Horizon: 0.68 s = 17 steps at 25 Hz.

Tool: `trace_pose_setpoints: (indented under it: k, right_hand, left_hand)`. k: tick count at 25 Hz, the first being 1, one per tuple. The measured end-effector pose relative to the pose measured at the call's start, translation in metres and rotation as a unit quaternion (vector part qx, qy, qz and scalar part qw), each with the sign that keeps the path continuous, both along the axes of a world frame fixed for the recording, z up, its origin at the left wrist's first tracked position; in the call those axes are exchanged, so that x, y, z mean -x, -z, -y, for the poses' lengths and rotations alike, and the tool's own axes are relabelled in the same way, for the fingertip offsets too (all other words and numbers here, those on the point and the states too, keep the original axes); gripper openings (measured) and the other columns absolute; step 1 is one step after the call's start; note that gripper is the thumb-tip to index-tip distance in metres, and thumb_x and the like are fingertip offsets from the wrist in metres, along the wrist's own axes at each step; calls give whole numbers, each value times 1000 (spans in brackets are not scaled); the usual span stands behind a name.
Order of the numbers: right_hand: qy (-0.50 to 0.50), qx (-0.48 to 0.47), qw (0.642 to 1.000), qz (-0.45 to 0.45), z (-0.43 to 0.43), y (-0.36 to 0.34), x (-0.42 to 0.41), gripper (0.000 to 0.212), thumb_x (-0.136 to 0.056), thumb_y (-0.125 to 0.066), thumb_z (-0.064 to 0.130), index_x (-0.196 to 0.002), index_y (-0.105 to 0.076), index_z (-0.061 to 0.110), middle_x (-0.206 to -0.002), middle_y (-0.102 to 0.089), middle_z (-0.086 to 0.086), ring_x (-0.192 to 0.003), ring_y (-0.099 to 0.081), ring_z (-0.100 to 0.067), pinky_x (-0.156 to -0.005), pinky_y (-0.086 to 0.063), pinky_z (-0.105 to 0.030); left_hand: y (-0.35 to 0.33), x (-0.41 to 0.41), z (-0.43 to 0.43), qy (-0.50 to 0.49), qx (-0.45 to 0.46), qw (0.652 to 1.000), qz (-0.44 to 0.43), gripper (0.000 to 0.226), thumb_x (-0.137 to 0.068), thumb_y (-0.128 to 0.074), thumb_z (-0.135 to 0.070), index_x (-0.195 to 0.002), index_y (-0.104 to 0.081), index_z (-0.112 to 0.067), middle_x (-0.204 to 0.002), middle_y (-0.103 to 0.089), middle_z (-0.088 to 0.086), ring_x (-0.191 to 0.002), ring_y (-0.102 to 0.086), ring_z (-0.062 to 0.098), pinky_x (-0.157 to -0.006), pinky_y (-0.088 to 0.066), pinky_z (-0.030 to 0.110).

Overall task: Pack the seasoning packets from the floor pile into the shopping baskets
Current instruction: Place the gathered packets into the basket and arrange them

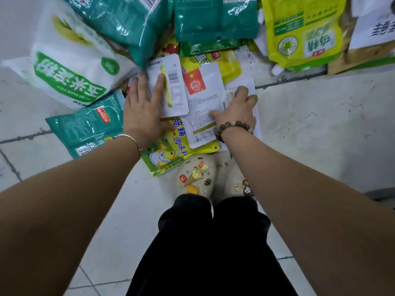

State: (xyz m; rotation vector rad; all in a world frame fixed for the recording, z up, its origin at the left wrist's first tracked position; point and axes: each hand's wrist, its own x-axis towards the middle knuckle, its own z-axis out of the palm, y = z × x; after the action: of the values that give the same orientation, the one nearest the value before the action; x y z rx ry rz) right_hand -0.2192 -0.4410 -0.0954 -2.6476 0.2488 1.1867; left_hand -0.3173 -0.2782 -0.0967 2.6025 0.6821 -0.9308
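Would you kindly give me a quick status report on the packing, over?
Left hand flat on barcode packet. Right hand on red-label packet, grip unclear. Baskets not in view.

Beside the large white bag [70,60], three teal packets [85,129], three yellow packets [305,33], three small white packets [203,99] and two clogs [198,176] are counted.
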Motion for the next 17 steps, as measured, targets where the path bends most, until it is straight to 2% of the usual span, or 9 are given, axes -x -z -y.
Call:
trace_pose_setpoints:
  k: [2,5,7,8,9,11,14,16,17]
  right_hand:
    - [31,4,999,8,-1,4,7,74,-74,-75,36,-131,-31,20,-135,-39,-5,-112,-55,-27,-93,-36,-38]
    - [67,-2,997,-26,-4,7,14,53,-78,-72,38,-120,-47,16,-122,-59,-4,-114,-55,-26,-97,-33,-38]
    - [119,-49,990,-55,-5,3,18,27,-82,-69,35,-89,-55,14,-95,-63,-3,-96,-58,-26,-80,-40,-32]
    - [160,-92,981,-61,-4,0,19,25,-83,-68,30,-77,-50,14,-84,-59,-1,-87,-55,-24,-72,-39,-29]
    - [192,-138,970,-53,-2,-4,20,27,-84,-67,24,-71,-45,15,-80,-55,1,-82,-53,-21,-66,-37,-26]
    - [227,-210,951,-13,3,-16,19,23,-83,-66,12,-72,-46,15,-85,-56,0,-80,-54,-18,-64,-43,-27]
    - [274,-274,921,35,25,-44,8,24,-82,-64,0,-75,-50,18,-88,-62,-5,-73,-59,-12,-68,-51,-23]
    - [325,-305,895,30,43,-62,0,27,-83,-63,-2,-76,-51,21,-83,-65,-3,-68,-62,-9,-65,-53,-21]
    - [348,-325,879,16,50,-69,-3,26,-83,-63,-3,-77,-53,20,-80,-67,1,-67,-63,-9,-66,-56,-24]
  left_hand:
    - [2,-4,-6,-1,-6,999,39,102,-77,-71,-44,-152,-9,-14,-154,-12,26,-141,-13,44,-115,-14,50]
    - [-2,-12,-7,-20,-3,997,76,73,-87,-57,-21,-149,-20,-10,-149,-28,24,-135,-27,41,-107,-30,53]
    - [-11,-15,-10,-75,12,992,97,60,-89,-48,-12,-146,-31,-14,-144,-39,18,-129,-39,36,-94,-39,49]
    - [-17,-15,-12,-104,21,988,112,56,-89,-46,-9,-143,-37,-16,-140,-46,16,-123,-45,36,-90,-41,46]
    - [-25,-15,-13,-134,29,981,134,52,-89,-44,-6,-139,-43,-17,-133,-53,16,-117,-50,36,-86,-42,43]
    - [-40,-12,-10,-196,52,960,195,46,-87,-43,-3,-130,-53,-16,-117,-64,14,-102,-57,33,-77,-43,35]
    - [-66,-7,-2,-316,128,894,290,25,-92,-46,-8,-108,-65,-9,-87,-62,-4,-79,-52,6,-66,-40,18]
    - [-75,-4,3,-451,208,816,297,15,-93,-50,-7,-90,-64,-13,-77,-62,-12,-70,-55,-1,-68,-44,15]
    - [-79,-4,7,-525,255,767,266,16,-94,-52,-6,-87,-63,-16,-76,-66,-12,-71,-61,0,-70,-50,21]
